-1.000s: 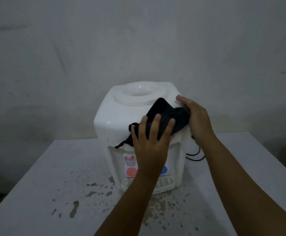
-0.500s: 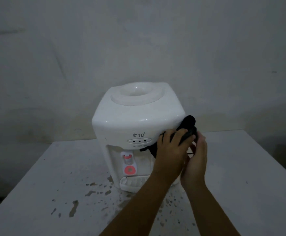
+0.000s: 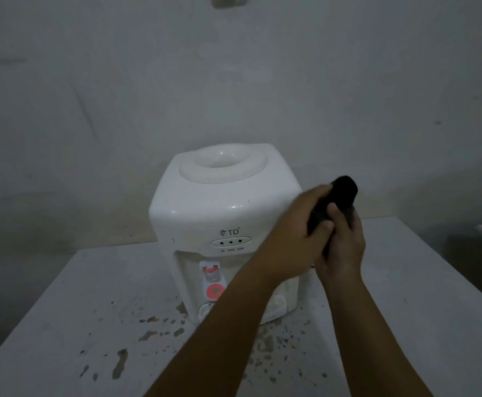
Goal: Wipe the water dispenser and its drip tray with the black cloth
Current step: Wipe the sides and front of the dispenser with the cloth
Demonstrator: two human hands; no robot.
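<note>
Right now both hands, the left hand (image 3: 290,242) and right hand (image 3: 341,247), bunch the black cloth (image 3: 338,196) beside the water dispenser (image 3: 219,213) at the bench's (image 3: 62,325) back edge, so next probably comes wiping its front and drip tray (image 3: 275,308).

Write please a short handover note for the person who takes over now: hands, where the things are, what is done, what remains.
Left hand: grips the black cloth, bunched, beside the upper right corner of the water dispenser.
Right hand: fingers curled round the same cloth from below.
Dispenser stands upright on the white table; its drip tray is at the base, partly hidden by the left forearm.
Done: cannot tell from this moment which surfaces are wiped.
Left: drip tray shows no cloth on it; the cloth is off the dispenser, so wiping has to resume.
</note>
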